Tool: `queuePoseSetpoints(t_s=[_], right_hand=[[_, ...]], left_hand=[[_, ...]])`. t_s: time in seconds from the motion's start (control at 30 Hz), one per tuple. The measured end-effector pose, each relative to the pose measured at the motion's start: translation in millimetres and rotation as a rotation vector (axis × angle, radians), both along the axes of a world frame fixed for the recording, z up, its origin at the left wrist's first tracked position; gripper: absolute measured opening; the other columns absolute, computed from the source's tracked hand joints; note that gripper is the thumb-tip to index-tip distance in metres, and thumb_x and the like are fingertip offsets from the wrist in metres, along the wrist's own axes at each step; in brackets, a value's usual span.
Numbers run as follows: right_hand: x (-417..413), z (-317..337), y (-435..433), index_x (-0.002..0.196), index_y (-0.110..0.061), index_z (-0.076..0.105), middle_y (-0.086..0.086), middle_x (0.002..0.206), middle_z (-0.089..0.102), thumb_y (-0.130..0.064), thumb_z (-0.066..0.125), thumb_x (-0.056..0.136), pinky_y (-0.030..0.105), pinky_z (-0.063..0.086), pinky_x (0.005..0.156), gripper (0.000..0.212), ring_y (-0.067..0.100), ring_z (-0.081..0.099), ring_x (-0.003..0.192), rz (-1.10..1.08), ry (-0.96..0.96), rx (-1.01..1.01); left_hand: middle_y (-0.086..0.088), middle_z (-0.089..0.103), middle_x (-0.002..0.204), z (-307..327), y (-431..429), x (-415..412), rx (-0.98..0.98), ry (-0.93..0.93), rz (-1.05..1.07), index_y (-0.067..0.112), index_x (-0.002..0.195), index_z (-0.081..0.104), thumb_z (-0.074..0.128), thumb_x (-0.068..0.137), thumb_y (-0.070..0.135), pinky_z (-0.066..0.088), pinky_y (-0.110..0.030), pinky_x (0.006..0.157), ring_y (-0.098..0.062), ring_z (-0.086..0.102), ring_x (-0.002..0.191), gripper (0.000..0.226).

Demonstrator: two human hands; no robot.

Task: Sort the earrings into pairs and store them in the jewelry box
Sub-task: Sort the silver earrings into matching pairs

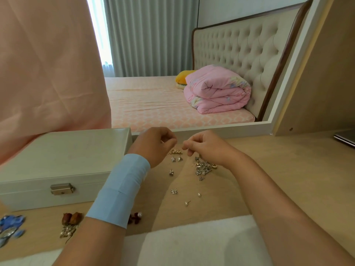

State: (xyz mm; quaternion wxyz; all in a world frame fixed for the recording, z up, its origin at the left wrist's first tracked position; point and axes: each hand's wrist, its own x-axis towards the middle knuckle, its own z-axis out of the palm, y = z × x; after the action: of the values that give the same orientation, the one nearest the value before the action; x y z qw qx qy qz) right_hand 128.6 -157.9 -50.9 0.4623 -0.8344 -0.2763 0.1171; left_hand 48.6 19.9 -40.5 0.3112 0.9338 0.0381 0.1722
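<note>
1. Wooden desk (pixel 278 169) carries everything; the white jewelry box (pixel 63 162) sits at its left edge, lid down and clasp shut, so I judge storing has not begun and the box must be opened before any pair goes in
2. Left hand (pixel 153 145), blue band on the wrist, and right hand (pixel 208 147) hover near the desk's back edge with fingers curled and pinched together; whether either pinch holds an earring I cannot tell
3. Tangled heap of earrings (pixel 204 167) lies just under the right hand: best to tease out one piece at a time
4. Sorted pairs run toward the front edge: gold pair (pixel 176 151), silver pair (pixel 176 158), pearl studs (pixel 194 199); keep mates touching, rows apart
</note>
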Motion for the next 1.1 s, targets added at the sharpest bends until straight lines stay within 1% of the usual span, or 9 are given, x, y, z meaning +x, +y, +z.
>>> queuePoseSetpoints(t_s=[0.07,0.17,0.3,0.47,0.57,0.67,0.8,0.97,1.1], right_hand=[[-0.1,-3.8,1.3,0.086,-0.025,0.08,-0.01,0.079,0.074,-0.021,0.076,0.089,0.019,0.047,0.068,0.007,0.0,0.061,0.064,0.043,-0.119,-0.129],[-14.6,-6.6,13.3,0.094,-0.033,0.08,-0.015,0.088,0.072,-0.025,0.079,0.084,0.015,0.045,0.069,0.013,-0.008,0.059,0.071,0.119,-0.197,-0.294],[-31.3,-8.2,29.8,0.098,-0.035,0.079,-0.014,0.101,0.073,-0.035,0.076,0.085,0.029,0.054,0.083,0.014,0.006,0.065,0.094,0.142,-0.364,-0.505],[-41.4,-14.7,42.8,0.103,-0.031,0.078,-0.01,0.105,0.071,-0.038,0.075,0.087,0.03,0.052,0.084,0.017,0.008,0.063,0.094,0.173,-0.369,-0.454],[-29.7,-8.1,29.5,0.1,-0.03,0.078,-0.014,0.098,0.071,-0.032,0.075,0.088,0.03,0.053,0.086,0.013,0.004,0.064,0.09,0.098,-0.27,-0.302],[-6.7,2.5,2.2,0.091,-0.033,0.076,-0.016,0.089,0.072,-0.023,0.074,0.09,0.023,0.05,0.081,0.01,-0.002,0.064,0.084,-0.036,-0.276,-0.205],[17.5,3.1,-30.2,0.085,-0.035,0.076,-0.017,0.088,0.073,-0.017,0.075,0.088,0.03,0.055,0.091,0.018,0.0,0.066,0.088,-0.121,-0.26,-0.263],[24.2,-11.9,-37.6,0.085,-0.035,0.078,-0.018,0.094,0.075,-0.02,0.076,0.087,0.036,0.055,0.096,0.015,0.001,0.068,0.092,-0.154,-0.189,-0.284],[21.7,-16.8,-29.5,0.1,-0.03,0.079,-0.017,0.1,0.075,-0.025,0.075,0.088,0.035,0.054,0.097,0.014,0.003,0.067,0.096,-0.132,-0.223,-0.338]], left_hand=[[0.014,0.069,0.086,4.2,3.7,-1.3,0.095,0.053,0.031,0.031,0.09,0.07,0.061,0.092,0.03,0.048,-0.023,0.078,-0.006,0.062,0.083,0.01],[0.011,0.068,0.091,10.7,7.5,-5.3,0.205,0.153,0.047,0.031,0.087,0.07,0.058,0.092,0.026,0.05,-0.027,0.082,-0.01,0.061,0.087,0.013],[0.012,0.065,0.091,16.2,11.0,-8.4,0.205,0.187,0.063,0.034,0.087,0.07,0.055,0.09,0.021,0.052,-0.025,0.076,-0.006,0.06,0.081,0.02],[0.012,0.066,0.095,21.8,15.2,-10.3,0.179,0.144,0.057,0.033,0.095,0.071,0.055,0.094,0.027,0.051,-0.031,0.087,-0.01,0.057,0.094,0.017],[0.013,0.066,0.094,20.7,14.8,-9.8,0.182,0.143,0.036,0.033,0.097,0.071,0.059,0.094,0.029,0.047,-0.027,0.083,-0.009,0.057,0.093,0.012],[0.015,0.064,0.092,18.9,14.5,-8.2,0.183,0.135,0.04,0.033,0.096,0.068,0.062,0.093,0.031,0.046,-0.026,0.081,-0.008,0.058,0.092,0.008],[0.017,0.064,0.09,16.4,5.1,-5.7,0.22,0.149,0.018,0.033,0.09,0.069,0.063,0.093,0.028,0.046,-0.025,0.081,-0.007,0.056,0.09,0.008],[0.017,0.069,0.1,-4.6,-21.0,0.4,0.354,0.336,-0.103,0.034,0.095,0.073,0.064,0.091,0.028,0.053,-0.029,0.09,-0.006,0.062,0.093,0.011],[0.018,0.066,0.105,-13.8,-28.7,1.9,0.461,0.409,-0.132,0.04,0.095,0.072,0.059,0.092,0.031,0.053,-0.03,0.089,-0.009,0.06,0.095,0.016]])
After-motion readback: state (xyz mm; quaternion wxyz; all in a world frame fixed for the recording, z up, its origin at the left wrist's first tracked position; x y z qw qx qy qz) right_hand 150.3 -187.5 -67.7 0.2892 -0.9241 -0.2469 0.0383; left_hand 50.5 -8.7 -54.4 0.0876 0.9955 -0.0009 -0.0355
